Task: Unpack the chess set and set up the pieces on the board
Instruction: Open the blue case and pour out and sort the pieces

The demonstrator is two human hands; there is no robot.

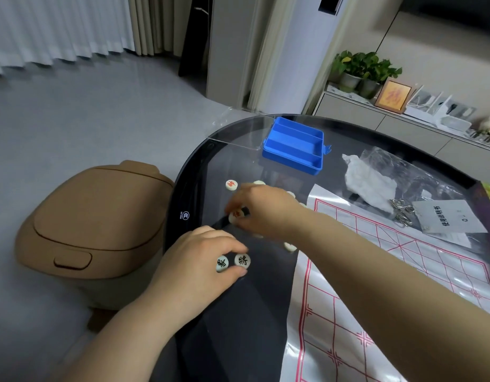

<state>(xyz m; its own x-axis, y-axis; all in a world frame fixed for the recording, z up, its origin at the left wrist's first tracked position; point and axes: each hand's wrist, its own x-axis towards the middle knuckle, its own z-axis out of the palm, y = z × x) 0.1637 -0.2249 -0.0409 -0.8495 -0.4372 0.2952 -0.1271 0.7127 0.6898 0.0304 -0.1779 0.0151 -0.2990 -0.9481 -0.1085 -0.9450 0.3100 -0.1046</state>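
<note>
Head view: blue box [293, 146] open, its compartments bare.

Box [293, 146] lies behind pieces [242, 261], board [376, 271] to their right.

glossy glass table [199, 172], blue plastic tray [293, 146]

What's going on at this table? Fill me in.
A person is sorting Chinese chess pieces on a dark glass table. The left hand holds two black-lettered pieces; the right hand pinches a red-lettered piece. Another red piece lies loose nearby. The blue box sits emptied, and no pieces show on the visible part of the paper board.
</note>
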